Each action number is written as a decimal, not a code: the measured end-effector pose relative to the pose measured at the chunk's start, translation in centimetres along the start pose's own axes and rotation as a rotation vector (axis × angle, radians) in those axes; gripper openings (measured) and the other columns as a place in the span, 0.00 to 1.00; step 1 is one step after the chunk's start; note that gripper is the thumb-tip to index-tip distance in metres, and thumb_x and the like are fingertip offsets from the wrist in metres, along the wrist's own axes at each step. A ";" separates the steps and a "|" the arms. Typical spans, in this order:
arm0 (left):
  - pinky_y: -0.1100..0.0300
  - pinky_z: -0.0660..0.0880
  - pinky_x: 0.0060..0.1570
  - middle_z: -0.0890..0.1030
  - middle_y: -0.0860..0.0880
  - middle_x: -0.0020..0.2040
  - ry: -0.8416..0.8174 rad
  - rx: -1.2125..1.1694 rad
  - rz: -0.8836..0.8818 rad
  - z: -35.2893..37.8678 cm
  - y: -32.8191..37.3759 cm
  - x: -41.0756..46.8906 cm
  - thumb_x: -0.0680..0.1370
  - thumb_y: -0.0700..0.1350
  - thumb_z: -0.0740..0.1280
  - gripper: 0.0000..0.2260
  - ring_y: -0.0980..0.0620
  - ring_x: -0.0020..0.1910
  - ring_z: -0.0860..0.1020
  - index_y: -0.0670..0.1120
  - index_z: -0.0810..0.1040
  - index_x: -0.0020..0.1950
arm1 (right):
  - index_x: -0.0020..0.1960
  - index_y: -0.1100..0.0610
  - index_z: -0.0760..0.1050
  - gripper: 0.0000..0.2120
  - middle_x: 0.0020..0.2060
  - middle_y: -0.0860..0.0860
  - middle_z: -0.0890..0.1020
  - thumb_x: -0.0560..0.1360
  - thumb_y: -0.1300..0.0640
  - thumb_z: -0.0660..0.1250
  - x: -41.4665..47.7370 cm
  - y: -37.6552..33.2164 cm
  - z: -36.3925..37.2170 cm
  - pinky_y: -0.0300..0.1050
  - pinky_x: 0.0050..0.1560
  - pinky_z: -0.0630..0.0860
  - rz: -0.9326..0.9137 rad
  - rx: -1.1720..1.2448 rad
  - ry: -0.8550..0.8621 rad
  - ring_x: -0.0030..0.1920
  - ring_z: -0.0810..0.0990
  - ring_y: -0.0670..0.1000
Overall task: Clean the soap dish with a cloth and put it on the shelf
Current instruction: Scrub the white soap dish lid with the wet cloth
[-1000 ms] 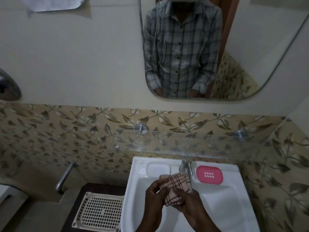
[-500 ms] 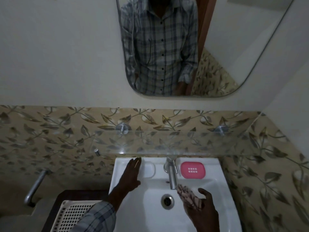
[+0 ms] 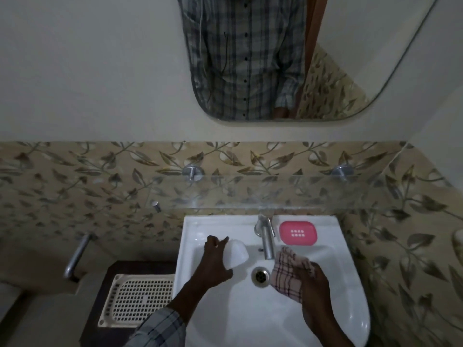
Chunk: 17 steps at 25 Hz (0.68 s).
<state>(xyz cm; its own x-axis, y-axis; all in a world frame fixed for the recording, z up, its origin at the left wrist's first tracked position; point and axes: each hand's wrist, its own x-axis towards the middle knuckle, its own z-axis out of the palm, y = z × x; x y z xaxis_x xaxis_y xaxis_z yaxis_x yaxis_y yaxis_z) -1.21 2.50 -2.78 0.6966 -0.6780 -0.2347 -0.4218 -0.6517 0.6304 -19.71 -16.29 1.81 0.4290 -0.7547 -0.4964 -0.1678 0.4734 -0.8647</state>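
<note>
Two hands are at work over the white ceramic basin (image 3: 333, 309), each with its own load. Well left of the grip, a cream perforated plastic tray (image 3: 140, 299) lies on a dark stand, out of the way. The left hand (image 3: 214, 261) has its fingers closed round the edge of a white, smooth, rounded plastic soap dish (image 3: 236, 252), held tilted above the bowl; only the rim nearest the palm is pinched, so most of the dish hangs free to the right of the grip. If it is wet or soapy, that edge hold could slip and drop it onto the ceramic beside the metal drain (image 3: 260, 275). Just beyond, the chrome tap spout (image 3: 266, 240) stands between the hands, and a hasty wipe could knock the dish against it. The right hand (image 3: 313, 279) is closed on a bunched pink checked cloth (image 3: 288, 271), apart from the dish. A pink oval soap dish (image 3: 298, 232) rests on the basin ledge behind that grip. Above both, the clear glass shelf (image 3: 275, 194) is hard to see, so its edge could be misjudged.
</note>
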 end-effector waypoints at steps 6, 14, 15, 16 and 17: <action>0.52 0.75 0.61 0.64 0.48 0.62 -0.018 -0.135 0.081 -0.6 3.2 -1.9 0.64 0.47 0.74 0.55 0.46 0.62 0.68 0.50 0.41 0.82 | 0.59 0.62 0.78 0.15 0.53 0.61 0.84 0.73 0.67 0.71 1.6 -0.5 1.0 0.60 0.49 0.82 0.016 0.050 -0.109 0.53 0.83 0.63; 0.50 0.74 0.58 0.68 0.44 0.67 -0.057 0.051 0.282 -0.3 8.4 -1.8 0.64 0.48 0.73 0.54 0.44 0.61 0.72 0.48 0.43 0.81 | 0.55 0.63 0.81 0.18 0.49 0.61 0.85 0.69 0.77 0.69 1.2 -1.5 1.6 0.53 0.46 0.83 0.046 0.102 -0.154 0.48 0.85 0.61; 0.49 0.69 0.65 0.67 0.42 0.70 -0.061 0.124 0.304 -0.2 8.1 -1.9 0.64 0.48 0.72 0.51 0.41 0.66 0.69 0.45 0.47 0.81 | 0.56 0.64 0.80 0.18 0.50 0.61 0.85 0.70 0.77 0.69 1.2 -1.5 1.6 0.56 0.50 0.82 0.054 0.114 -0.159 0.49 0.85 0.63; 0.49 0.66 0.69 0.64 0.40 0.73 -0.073 0.215 0.335 -0.2 7.7 -2.2 0.64 0.48 0.72 0.49 0.40 0.68 0.67 0.44 0.50 0.81 | 0.58 0.65 0.80 0.17 0.51 0.62 0.85 0.71 0.76 0.68 1.4 -1.4 1.5 0.60 0.55 0.80 0.059 0.125 -0.168 0.52 0.84 0.64; 0.50 0.64 0.70 0.63 0.39 0.73 -0.087 0.325 0.389 -0.1 7.4 -2.5 0.65 0.46 0.72 0.48 0.38 0.69 0.66 0.44 0.52 0.81 | 0.58 0.65 0.80 0.17 0.53 0.63 0.84 0.72 0.76 0.68 1.5 -1.4 1.4 0.64 0.59 0.78 0.060 0.134 -0.179 0.55 0.83 0.65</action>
<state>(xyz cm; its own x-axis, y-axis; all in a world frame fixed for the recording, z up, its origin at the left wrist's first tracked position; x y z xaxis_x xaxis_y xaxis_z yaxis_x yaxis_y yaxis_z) -6.05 -0.58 2.49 0.4075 -0.9080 -0.0979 -0.8082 -0.4084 0.4243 -17.54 -17.46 2.37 0.5741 -0.6367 -0.5147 -0.0838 0.5797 -0.8105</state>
